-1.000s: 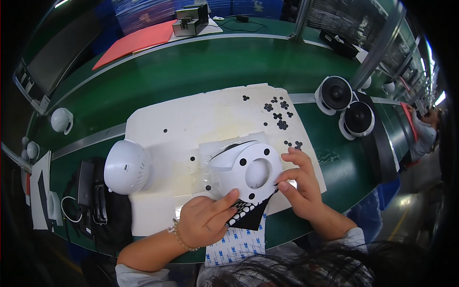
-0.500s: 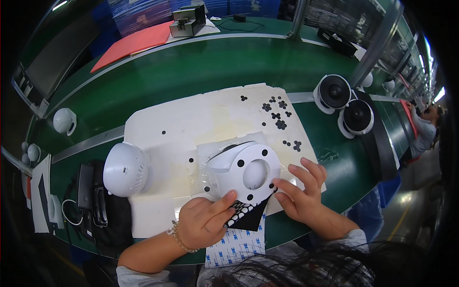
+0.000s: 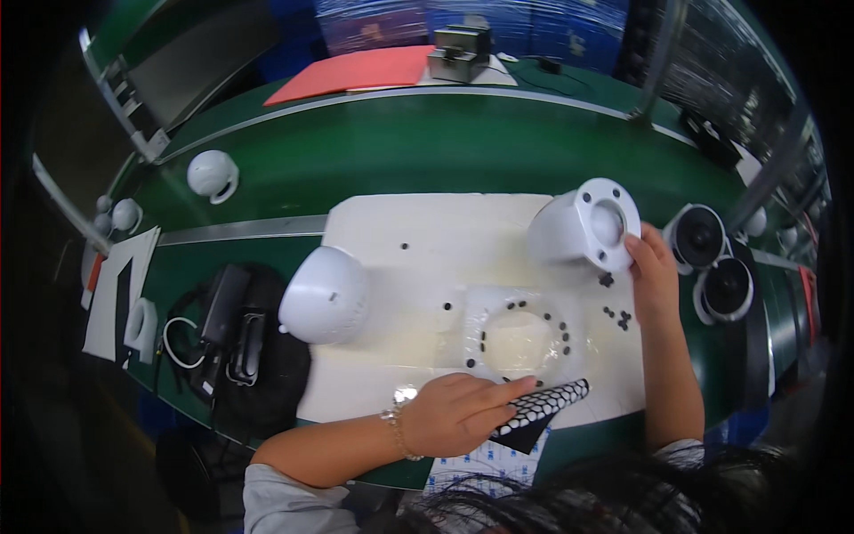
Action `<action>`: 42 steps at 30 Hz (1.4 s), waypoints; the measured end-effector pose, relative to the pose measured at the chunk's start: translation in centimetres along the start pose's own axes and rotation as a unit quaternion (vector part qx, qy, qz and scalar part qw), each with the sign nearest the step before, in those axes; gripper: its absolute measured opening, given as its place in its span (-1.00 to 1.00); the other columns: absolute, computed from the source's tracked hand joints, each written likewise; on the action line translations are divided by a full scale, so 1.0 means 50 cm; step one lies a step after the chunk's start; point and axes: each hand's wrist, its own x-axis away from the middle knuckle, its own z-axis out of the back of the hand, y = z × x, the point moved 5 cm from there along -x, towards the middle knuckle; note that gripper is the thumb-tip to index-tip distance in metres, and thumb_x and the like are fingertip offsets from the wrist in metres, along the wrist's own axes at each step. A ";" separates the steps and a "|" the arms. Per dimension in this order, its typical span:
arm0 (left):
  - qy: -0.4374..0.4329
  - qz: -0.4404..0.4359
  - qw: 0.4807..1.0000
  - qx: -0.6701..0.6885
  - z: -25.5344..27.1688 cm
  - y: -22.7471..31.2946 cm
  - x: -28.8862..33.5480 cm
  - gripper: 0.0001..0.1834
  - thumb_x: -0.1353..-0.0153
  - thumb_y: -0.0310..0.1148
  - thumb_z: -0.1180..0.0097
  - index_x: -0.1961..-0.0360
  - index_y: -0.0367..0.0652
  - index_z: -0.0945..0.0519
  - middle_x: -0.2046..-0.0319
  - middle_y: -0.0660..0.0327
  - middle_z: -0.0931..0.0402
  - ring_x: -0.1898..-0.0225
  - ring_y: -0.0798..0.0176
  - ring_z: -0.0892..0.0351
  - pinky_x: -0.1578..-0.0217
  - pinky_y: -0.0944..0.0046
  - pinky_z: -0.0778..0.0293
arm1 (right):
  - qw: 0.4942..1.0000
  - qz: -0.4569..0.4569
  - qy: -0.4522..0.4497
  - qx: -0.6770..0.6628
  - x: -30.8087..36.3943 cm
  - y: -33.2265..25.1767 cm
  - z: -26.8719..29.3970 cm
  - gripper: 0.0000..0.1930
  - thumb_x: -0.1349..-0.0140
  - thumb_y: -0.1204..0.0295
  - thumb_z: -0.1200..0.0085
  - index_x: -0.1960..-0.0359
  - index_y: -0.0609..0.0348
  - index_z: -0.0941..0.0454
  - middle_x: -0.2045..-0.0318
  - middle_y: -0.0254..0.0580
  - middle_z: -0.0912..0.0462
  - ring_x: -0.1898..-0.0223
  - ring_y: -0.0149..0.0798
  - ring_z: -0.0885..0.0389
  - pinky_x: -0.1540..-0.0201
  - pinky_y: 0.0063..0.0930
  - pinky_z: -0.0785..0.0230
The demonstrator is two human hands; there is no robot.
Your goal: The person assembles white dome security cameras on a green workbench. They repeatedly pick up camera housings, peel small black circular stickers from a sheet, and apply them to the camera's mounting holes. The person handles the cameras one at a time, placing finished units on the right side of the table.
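At the back right of the white board (image 3: 382,392), my right hand (image 3: 656,276) grips a white rounded housing (image 3: 559,233) by its ring-shaped base, thumb on the rim. Black round pads dot that ring. My left hand (image 3: 463,414) is closed at the near edge of the board, on a curled black sheet of round pads (image 3: 544,405) with white gaps between them. Beyond its fingertips lies a clear plastic piece (image 3: 569,303) with a ring of black dots. Another white housing (image 3: 327,298) rests left of it.
Loose black pads (image 3: 623,319) lie on the board's right side. Two white units with black round faces (image 3: 698,236) stand at the right. A black adapter (image 3: 227,298) and cables are at the left. A metal box (image 3: 458,55) sits on the back shelf.
My right hand, earlier open beside the housing, now holds it. The housing has gone from the plastic piece to the back right, uncovering the dots. The view has shifted.
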 end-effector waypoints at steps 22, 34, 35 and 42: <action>-0.053 0.026 0.995 0.078 -0.036 -0.008 0.001 -0.54 0.31 -0.43 -0.25 0.27 -0.20 -0.42 0.10 0.14 -0.44 0.32 0.11 -0.51 0.38 0.23 -0.45 | 0.712 0.062 0.158 0.681 0.003 0.078 0.368 -0.52 -0.06 0.18 -0.04 0.04 0.23 -0.38 0.06 0.01 -0.42 -0.04 -0.02 -0.31 -0.08 -0.11 -0.06; -0.074 0.010 0.995 0.067 -0.036 0.007 0.004 -0.46 0.35 -0.50 -0.21 0.19 -0.19 -0.40 0.10 0.13 -0.44 0.29 0.09 -0.49 0.32 0.21 -0.45 | 0.669 0.052 0.167 0.722 -0.020 0.091 0.307 -0.37 -0.01 -0.02 -0.03 -0.01 0.21 -0.34 0.04 -0.06 -0.42 -0.08 -0.11 -0.29 -0.13 -0.15 0.01; -0.076 0.013 0.995 0.070 -0.037 0.007 0.004 -0.46 0.36 -0.52 -0.20 0.19 -0.19 -0.40 0.11 0.14 -0.45 0.28 0.09 -0.49 0.32 0.21 -0.45 | 0.670 0.095 0.197 0.710 -0.014 0.077 0.307 -0.52 0.00 0.15 -0.11 0.10 0.19 -0.42 0.14 -0.11 -0.47 0.04 -0.08 -0.37 -0.05 -0.15 -0.06; -0.093 0.031 0.989 0.114 -0.030 0.022 0.019 -0.44 0.36 -0.56 -0.14 0.16 -0.20 -0.40 0.15 0.12 -0.47 0.28 0.08 -0.49 0.31 0.20 -0.45 | 0.804 0.225 0.111 0.539 0.074 -0.074 0.152 -0.71 0.02 0.44 -0.15 0.22 0.25 -0.48 0.37 -0.12 -0.53 0.30 -0.12 -0.50 0.25 -0.37 -0.32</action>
